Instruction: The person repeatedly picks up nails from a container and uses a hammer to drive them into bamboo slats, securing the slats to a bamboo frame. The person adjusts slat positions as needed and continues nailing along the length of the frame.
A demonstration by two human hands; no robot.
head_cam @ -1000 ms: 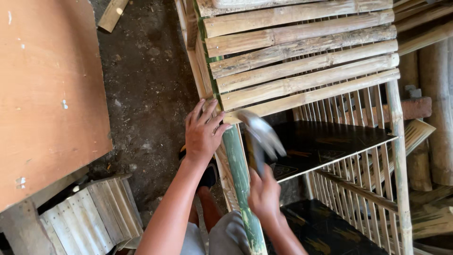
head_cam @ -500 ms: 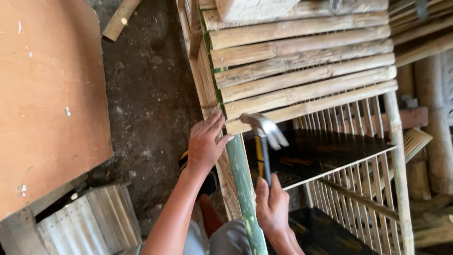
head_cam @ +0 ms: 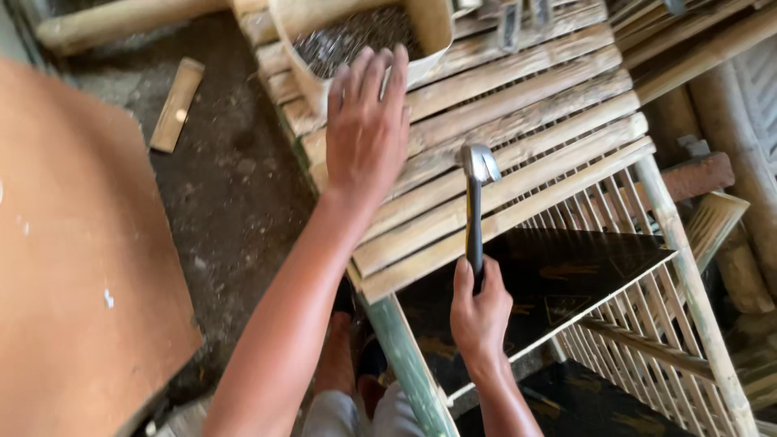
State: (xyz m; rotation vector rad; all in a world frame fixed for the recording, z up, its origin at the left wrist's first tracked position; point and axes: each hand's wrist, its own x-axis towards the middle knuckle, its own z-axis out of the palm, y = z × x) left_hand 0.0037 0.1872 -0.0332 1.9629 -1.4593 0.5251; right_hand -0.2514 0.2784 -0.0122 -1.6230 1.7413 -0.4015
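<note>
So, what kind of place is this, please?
Probably a rough bamboo-craft workshop: a slatted bamboo rack, a pale container of dark nails on it, a black-handled hammer in the right hand, bare dirt floor.

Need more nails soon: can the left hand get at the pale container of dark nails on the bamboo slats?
Probably yes: the left hand is open just beside the pale container of dark nails, whose top is open, with nothing between.

Left hand (head_cam: 366,129) outstretched, fingers (head_cam: 380,77) spread; right hand (head_cam: 479,311) fisted.

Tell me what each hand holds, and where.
Right hand grips the hammer low on its dark handle. Left hand holds nothing, reaching toward the container of nails.
</note>
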